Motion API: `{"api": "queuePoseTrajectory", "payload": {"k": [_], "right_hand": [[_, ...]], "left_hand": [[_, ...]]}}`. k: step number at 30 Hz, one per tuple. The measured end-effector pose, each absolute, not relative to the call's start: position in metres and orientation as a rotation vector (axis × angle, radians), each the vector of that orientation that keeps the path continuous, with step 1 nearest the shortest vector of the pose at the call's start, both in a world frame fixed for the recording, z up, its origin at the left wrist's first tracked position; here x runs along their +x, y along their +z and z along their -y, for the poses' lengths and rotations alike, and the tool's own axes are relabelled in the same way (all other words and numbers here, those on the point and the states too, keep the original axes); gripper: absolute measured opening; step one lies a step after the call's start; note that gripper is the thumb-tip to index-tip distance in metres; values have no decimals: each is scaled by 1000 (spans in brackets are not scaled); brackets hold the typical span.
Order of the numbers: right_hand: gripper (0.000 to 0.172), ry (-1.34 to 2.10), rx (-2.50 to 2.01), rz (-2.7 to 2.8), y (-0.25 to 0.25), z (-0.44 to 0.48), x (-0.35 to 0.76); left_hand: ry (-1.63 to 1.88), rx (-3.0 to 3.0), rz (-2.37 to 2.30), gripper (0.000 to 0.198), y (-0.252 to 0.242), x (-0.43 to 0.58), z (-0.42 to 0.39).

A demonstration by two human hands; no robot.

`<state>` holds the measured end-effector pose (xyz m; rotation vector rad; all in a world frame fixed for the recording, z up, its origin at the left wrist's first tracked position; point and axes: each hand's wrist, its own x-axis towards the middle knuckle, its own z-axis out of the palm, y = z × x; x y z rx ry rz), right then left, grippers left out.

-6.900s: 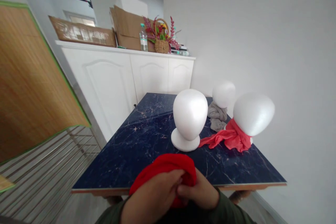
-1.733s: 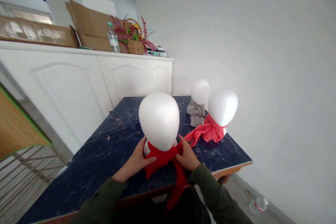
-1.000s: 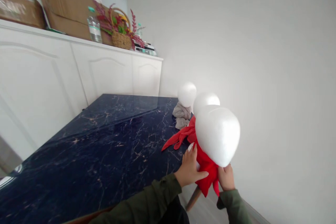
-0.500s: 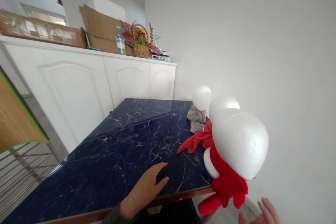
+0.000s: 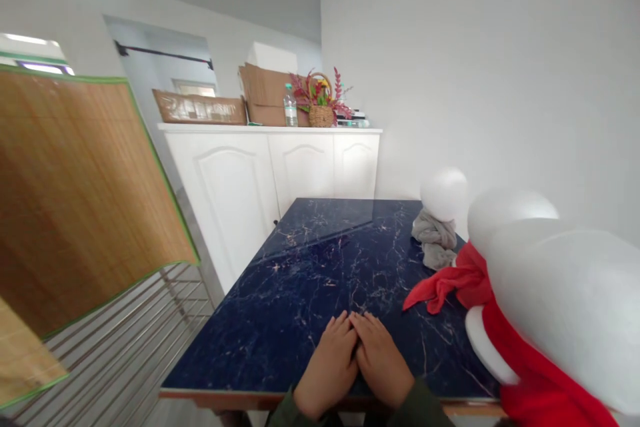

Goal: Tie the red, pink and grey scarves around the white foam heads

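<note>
Both hands rest palm down near the front edge of the dark blue marbled table point(image 5: 300, 320). My left hand point(image 5: 331, 360) lies flat with its fingers pointing forward. Beside it, my right hand point(image 5: 379, 353) is angled inward, its fingertips touching or slightly overlapping those of the left. Neither holds anything that I can see. To their right stand white foam mannequin heads: the nearest head point(image 5: 575, 307) has a bright red scarf point(image 5: 543, 373) around its neck. Behind it, another head point(image 5: 505, 210) goes with a red scarf point(image 5: 445, 287) whose end trails on the table.
At the far right corner a smaller white head point(image 5: 444, 193) wears a grey scarf point(image 5: 434, 237). A white cabinet point(image 5: 235, 180) behind carries cardboard boxes, a water bottle point(image 5: 291, 107) and a flower basket point(image 5: 321, 115). Left is a metal rack point(image 5: 145, 320) with a bamboo mat point(image 5: 85, 193).
My right hand has come from the lower right, by the nearest head, onto the table beside my left hand. The view has swung left, so the heads appear further right.
</note>
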<state>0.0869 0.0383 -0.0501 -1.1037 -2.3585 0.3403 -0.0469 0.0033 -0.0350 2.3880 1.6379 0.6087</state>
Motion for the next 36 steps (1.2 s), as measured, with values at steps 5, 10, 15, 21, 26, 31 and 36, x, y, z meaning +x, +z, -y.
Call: {"api": "queuePoseTrajectory", "payload": {"k": [5,10,15,21,26,31,36], "right_hand": [[50,345,-1112,2409,-47,-36,96],[50,345,-1120,2399,-45,-37,93],[51,354,-1113,2414,-44,-37,94],[53,356,-1124,2424,-44,-37,94],[52,359,-1123,2410,-43,-36,94],[51,352,-1137,2407,-41,-35,93],[50,353,-1138,2395,-40,-34,93]], "left_hand": [[593,2401,-1633,59,-38,-49,-4],[586,2416,-1616,60,-41,-50,-7],[576,2397,-1635,60,-37,-48,-7],[591,2394,-1629,60,-36,-48,-5],[593,2417,-1628,59,-38,-48,-6],[599,2434,-1641,58,-40,-48,-7],[607,2452,-1645,57,-41,-48,-7]]}}
